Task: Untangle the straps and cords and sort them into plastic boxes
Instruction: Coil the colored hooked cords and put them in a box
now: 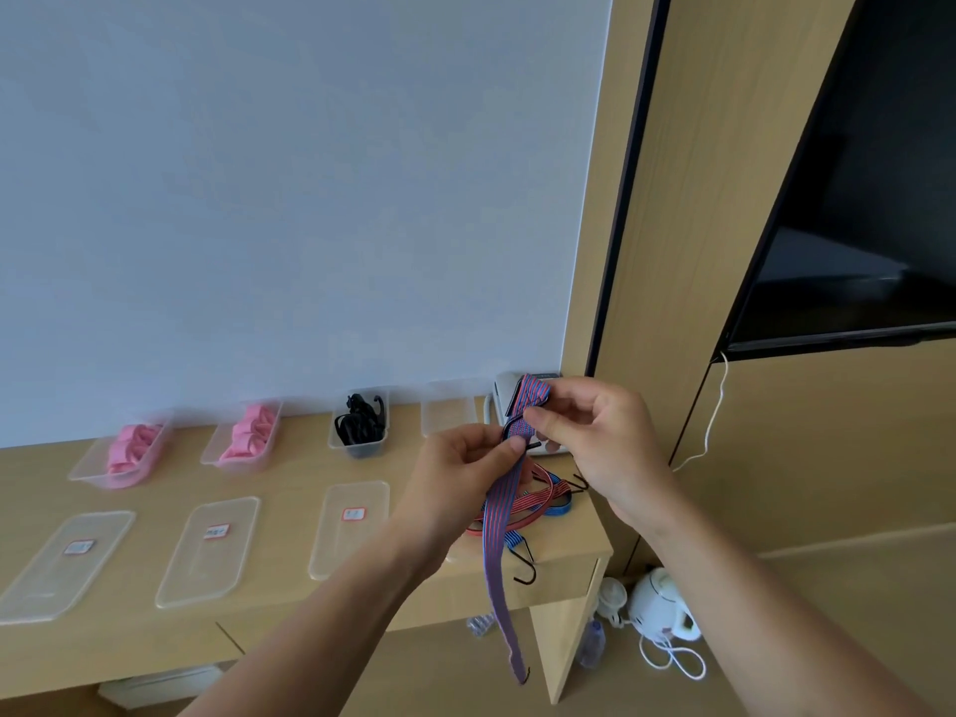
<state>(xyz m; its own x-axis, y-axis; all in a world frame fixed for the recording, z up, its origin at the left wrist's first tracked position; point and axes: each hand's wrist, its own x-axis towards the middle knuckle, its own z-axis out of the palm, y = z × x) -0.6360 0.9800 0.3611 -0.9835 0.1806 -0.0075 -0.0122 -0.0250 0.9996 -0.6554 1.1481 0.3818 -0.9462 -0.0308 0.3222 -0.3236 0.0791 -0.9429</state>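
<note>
**Strap (pixel 499 520) half folded, tail (pixel 509 633) dangling**

Tail hangs past the desk (pixel 284 561) edge. Left hand (pixel 460 473) pinches the strap, right hand (pixel 600 437) grips its folded top. Best wind the tail in evenly, clear of the loose cords (pixel 538 501), then into the empty box (pixel 447 411) at the wall (pixel 258 199).

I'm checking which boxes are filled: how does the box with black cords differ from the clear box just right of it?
The black-cord box holds a bundle of black cords, with a hook above its rim; the right box looks empty. A lid lies in front of the black-cord box; none is visible before the right box. Both are clear plastic, open-topped, and stand at the wall.
</note>
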